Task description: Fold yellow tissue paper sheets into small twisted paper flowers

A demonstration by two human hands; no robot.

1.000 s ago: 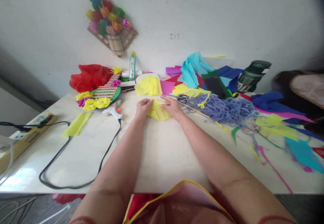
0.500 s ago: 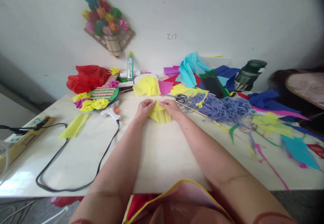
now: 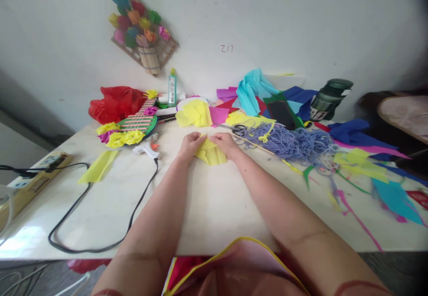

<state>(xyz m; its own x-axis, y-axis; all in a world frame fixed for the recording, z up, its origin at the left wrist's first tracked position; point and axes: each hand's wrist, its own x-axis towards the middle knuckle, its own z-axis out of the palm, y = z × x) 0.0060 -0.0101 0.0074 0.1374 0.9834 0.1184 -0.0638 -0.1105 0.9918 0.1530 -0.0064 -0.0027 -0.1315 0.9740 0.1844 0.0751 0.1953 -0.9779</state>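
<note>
Between my two hands, a piece of yellow crepe paper [image 3: 212, 154] is pinched along its upper edge and hangs down in folds. My left hand [image 3: 192, 144] grips its left end with thumb and fingers together. On the other end, my right hand [image 3: 225, 143] pinches close to the left one. Just beyond them lies more crumpled yellow paper [image 3: 194, 113]. To the right of my right hand are scissors [image 3: 239, 129] and a thin wooden stick [image 3: 257, 145]. A white glue gun [image 3: 147, 150] rests left of my left hand.
A black cord [image 3: 83, 250] loops over the table's left side near a power strip [image 3: 33, 180]. Tangled purple yarn [image 3: 294, 142], a phone [image 3: 281, 114] and a dark green bottle [image 3: 329, 99] stand or lie to the right. A flower-decorated craft piece [image 3: 133, 126] lies at the left.
Both hands keep hold of the yellow crepe paper in nearly the same place. My right fingers have shifted slightly left along its upper edge, and the paper's folds have changed a little.
</note>
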